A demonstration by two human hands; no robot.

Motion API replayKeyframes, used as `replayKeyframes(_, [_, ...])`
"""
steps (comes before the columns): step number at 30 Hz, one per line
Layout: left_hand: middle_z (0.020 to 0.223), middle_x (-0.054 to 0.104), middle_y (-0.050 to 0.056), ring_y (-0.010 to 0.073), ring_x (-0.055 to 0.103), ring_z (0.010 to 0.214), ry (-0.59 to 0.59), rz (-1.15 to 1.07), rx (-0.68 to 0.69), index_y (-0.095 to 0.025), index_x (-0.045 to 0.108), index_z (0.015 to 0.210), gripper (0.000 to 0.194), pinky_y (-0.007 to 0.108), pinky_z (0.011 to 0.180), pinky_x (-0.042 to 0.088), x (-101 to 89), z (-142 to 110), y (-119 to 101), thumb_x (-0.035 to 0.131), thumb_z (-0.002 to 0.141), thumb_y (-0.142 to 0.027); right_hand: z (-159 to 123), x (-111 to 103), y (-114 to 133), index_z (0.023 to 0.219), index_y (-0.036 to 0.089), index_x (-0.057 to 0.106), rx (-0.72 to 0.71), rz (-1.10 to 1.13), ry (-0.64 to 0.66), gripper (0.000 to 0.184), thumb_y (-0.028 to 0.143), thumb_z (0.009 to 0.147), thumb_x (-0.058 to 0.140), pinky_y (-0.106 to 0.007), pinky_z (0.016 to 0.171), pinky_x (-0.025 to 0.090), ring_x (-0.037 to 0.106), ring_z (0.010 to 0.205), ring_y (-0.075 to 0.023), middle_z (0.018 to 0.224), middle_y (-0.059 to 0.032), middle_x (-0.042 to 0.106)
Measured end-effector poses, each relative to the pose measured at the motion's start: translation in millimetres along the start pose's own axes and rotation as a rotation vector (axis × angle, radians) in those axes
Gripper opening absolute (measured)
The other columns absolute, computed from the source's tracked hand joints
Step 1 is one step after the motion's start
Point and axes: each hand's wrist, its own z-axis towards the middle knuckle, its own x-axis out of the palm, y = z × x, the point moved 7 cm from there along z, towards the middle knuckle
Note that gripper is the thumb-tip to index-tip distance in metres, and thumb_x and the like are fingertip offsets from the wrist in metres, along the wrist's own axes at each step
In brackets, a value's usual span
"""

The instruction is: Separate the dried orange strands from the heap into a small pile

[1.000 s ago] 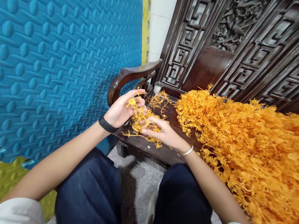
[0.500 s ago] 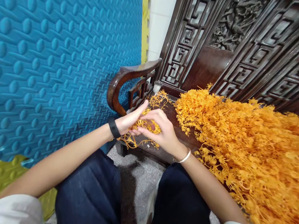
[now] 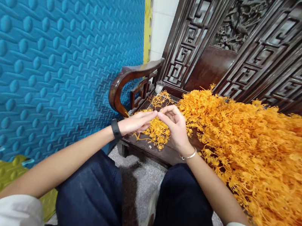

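Observation:
My left hand (image 3: 138, 121), with a black band at the wrist, is closed palm down over the front of a dark wooden bench seat. Its fingertips meet those of my right hand (image 3: 175, 126), whose thumb and fingers are pinched together. Anything between the fingertips is too small or hidden to make out. Just below and behind both hands lies a small heap of orange artificial sprigs (image 3: 158, 132). A looser bunch of thin orange stems (image 3: 161, 98) rests farther back on the seat.
A large pile of orange sprigs (image 3: 270, 158) covers the bench to the right. At the left stands a curved wooden armrest (image 3: 119, 87), beside a blue textured foam mat (image 3: 47, 58). The carved backrest (image 3: 215, 66) rises behind; a small white object (image 3: 158, 88) sits in the corner.
My left hand turned from palm up, with an orange sprig showing in it, to palm down. My right hand moved slightly right and up, and the fingertips of both hands came together.

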Motion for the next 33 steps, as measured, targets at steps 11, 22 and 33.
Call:
replayKeyframes(11, [0.075, 0.065, 0.002, 0.0116, 0.053, 0.064, -0.285, 0.148, 0.428, -0.018, 0.070, 0.078, 0.021, 0.024, 0.060, 0.040, -16.8, -12.0, -35.3, 0.067, 0.075, -0.039, -3.3, -8.4, 14.2, 0.080, 0.022, 0.047, -0.133, 0.050, -0.017, 0.020, 0.034, 0.080, 0.063, -0.032, 0.081, 0.049, 0.055, 0.086, -0.0140, 0.089, -0.0018, 0.054])
replayKeyframes(22, [0.065, 0.055, 0.002, 0.0146, 0.046, 0.063, -0.484, 0.393, 0.648, -0.023, 0.075, 0.078, 0.012, 0.029, 0.065, 0.037, -19.2, -27.6, -52.3, 0.067, 0.076, -0.032, -7.4, -6.3, 22.3, 0.109, 0.026, 0.047, -0.185, 0.018, -0.023, 0.031, 0.034, 0.081, 0.059, -0.032, 0.088, 0.049, 0.056, 0.096, -0.0161, 0.101, -0.0044, 0.055])
replayKeyframes(33, [0.072, 0.059, 0.002, 0.0155, 0.047, 0.068, -0.683, 0.281, 0.658, -0.024, 0.075, 0.079, 0.015, 0.028, 0.067, 0.036, -39.8, -30.2, -51.6, 0.066, 0.076, -0.037, -0.1, -10.0, -125.6, 0.101, 0.013, 0.061, 0.395, -0.525, 0.683, 0.047, 0.016, 0.057, 0.076, -0.021, 0.057, 0.040, 0.047, 0.057, -0.0071, 0.069, 0.0053, 0.053])
